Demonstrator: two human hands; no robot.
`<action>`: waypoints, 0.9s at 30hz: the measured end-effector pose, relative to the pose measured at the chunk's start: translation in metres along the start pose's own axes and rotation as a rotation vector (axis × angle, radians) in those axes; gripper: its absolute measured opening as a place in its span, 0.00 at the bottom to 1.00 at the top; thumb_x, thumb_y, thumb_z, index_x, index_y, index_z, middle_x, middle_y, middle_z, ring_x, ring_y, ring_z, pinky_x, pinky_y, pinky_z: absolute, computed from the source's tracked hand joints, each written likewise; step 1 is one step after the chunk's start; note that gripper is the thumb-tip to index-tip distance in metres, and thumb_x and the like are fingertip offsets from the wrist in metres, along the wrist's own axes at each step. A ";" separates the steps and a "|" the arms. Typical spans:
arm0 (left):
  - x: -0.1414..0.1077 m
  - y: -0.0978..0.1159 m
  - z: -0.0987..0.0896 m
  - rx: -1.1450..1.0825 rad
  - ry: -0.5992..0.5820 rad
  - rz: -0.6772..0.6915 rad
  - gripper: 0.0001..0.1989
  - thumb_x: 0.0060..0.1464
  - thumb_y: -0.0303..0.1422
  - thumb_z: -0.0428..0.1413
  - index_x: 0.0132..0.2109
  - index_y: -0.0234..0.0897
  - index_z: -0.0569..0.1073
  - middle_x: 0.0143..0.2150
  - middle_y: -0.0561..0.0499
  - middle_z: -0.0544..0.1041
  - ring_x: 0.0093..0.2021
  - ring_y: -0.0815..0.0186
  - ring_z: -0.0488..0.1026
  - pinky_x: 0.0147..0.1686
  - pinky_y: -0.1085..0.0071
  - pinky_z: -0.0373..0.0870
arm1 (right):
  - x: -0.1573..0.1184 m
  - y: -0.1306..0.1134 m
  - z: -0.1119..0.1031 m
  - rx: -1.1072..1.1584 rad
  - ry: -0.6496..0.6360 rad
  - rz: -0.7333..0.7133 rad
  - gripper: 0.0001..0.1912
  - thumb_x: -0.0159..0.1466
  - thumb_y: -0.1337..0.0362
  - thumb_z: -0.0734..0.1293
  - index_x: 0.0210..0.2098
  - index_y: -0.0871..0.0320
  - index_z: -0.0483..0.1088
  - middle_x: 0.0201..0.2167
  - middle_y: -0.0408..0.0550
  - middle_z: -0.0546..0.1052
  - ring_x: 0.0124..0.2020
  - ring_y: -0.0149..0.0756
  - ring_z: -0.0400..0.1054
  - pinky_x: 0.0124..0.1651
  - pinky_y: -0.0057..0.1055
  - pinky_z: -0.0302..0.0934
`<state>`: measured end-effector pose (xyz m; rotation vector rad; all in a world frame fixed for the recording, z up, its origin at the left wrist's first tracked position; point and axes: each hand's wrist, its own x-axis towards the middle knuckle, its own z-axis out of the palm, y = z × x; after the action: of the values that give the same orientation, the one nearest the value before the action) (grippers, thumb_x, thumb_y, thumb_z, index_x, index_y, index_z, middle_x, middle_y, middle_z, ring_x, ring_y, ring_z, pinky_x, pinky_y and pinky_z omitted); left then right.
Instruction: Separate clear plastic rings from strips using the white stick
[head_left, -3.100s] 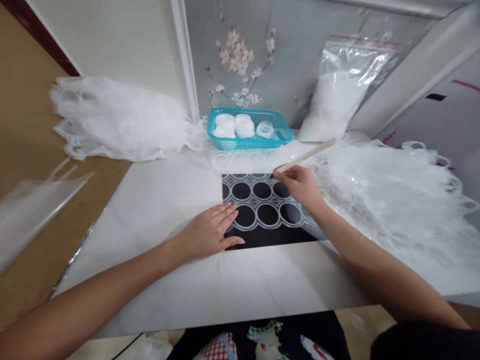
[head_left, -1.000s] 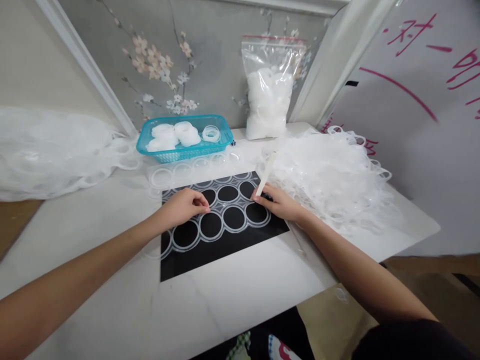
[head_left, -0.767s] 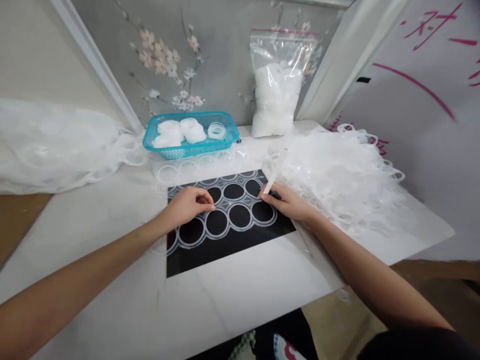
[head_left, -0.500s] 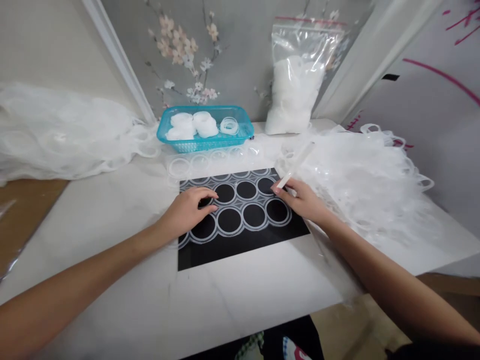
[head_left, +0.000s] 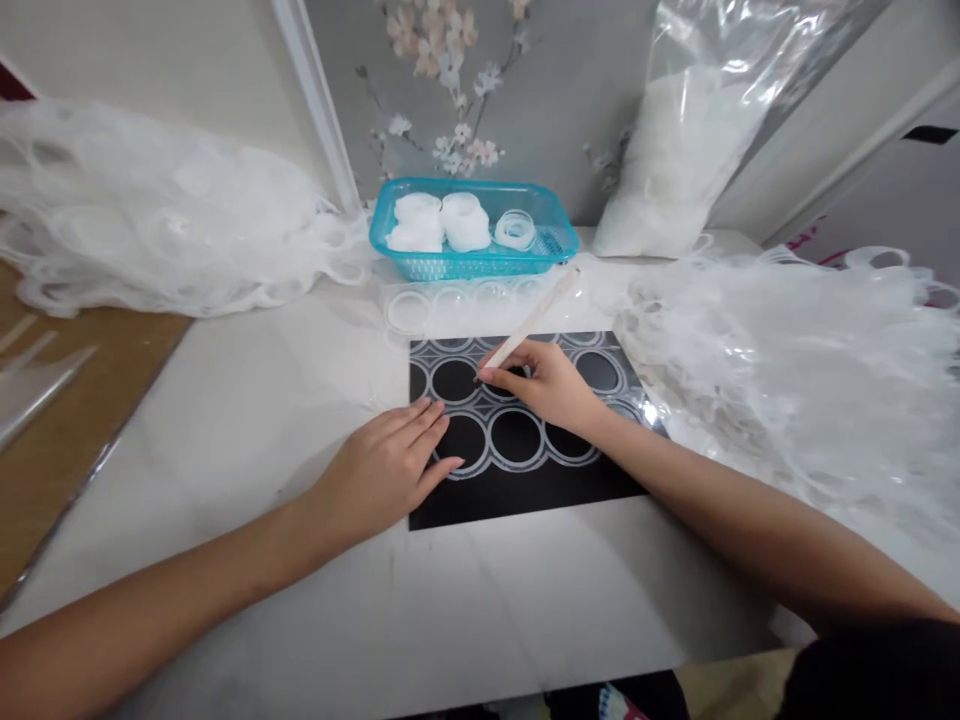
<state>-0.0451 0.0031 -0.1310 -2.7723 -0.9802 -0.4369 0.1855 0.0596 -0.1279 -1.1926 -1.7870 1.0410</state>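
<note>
A translucent sheet of joined rings [head_left: 517, 466] lies on a black mat [head_left: 525, 498] in the middle of the table. My left hand [head_left: 397, 455] rests flat with fingers spread, pressing the sheet's left side at the lower row of rings. Pinched in my right hand [head_left: 544, 385] is a slim white pen-like tool [head_left: 531, 322], slanting up to the right. Its lower tip meets the sheet near an upper-row ring; the exact contact is too small to make out. My right hand covers part of the rings beneath it.
Behind the mat stands a blue plastic basket [head_left: 474, 262] with bundles of white rings [head_left: 465, 222]. A clear bag of white material [head_left: 667, 160] leans at the back wall. Heaps of translucent ring sheets lie left [head_left: 172, 220] and right [head_left: 810, 350]. Brown board [head_left: 82, 400] is at far left.
My right hand has moved left over the sheet with the white tool, its tip now down on the rings. My left hand has gone from curled to flat. The view has shifted.
</note>
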 end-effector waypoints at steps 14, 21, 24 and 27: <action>-0.006 0.010 0.007 0.088 0.050 0.107 0.18 0.67 0.32 0.46 0.50 0.22 0.75 0.51 0.36 0.77 0.52 0.55 0.75 0.51 0.62 0.73 | -0.004 0.001 0.021 0.002 -0.048 0.012 0.13 0.60 0.52 0.71 0.34 0.57 0.75 0.30 0.46 0.81 0.34 0.40 0.77 0.42 0.35 0.70; -0.006 0.015 0.009 0.067 0.058 0.074 0.19 0.67 0.32 0.45 0.50 0.21 0.75 0.51 0.35 0.76 0.51 0.55 0.76 0.51 0.61 0.72 | -0.004 0.001 0.023 -0.036 -0.029 -0.010 0.14 0.60 0.51 0.70 0.33 0.56 0.75 0.30 0.46 0.81 0.33 0.41 0.77 0.40 0.36 0.71; -0.007 0.015 0.010 0.052 0.029 0.059 0.18 0.67 0.32 0.45 0.50 0.23 0.75 0.52 0.35 0.76 0.52 0.55 0.75 0.53 0.59 0.71 | -0.007 0.003 0.023 -0.121 -0.013 -0.063 0.12 0.62 0.53 0.68 0.33 0.55 0.75 0.32 0.47 0.81 0.34 0.42 0.77 0.40 0.38 0.70; -0.007 0.017 0.011 0.065 0.019 0.037 0.18 0.67 0.33 0.44 0.51 0.24 0.74 0.53 0.36 0.76 0.53 0.56 0.74 0.54 0.60 0.70 | -0.017 0.003 0.026 -0.282 0.001 -0.236 0.08 0.66 0.60 0.65 0.35 0.54 0.75 0.38 0.48 0.81 0.47 0.47 0.74 0.51 0.44 0.67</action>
<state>-0.0371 -0.0114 -0.1448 -2.7189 -0.9207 -0.4181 0.1685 0.0384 -0.1439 -1.1080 -2.0657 0.6682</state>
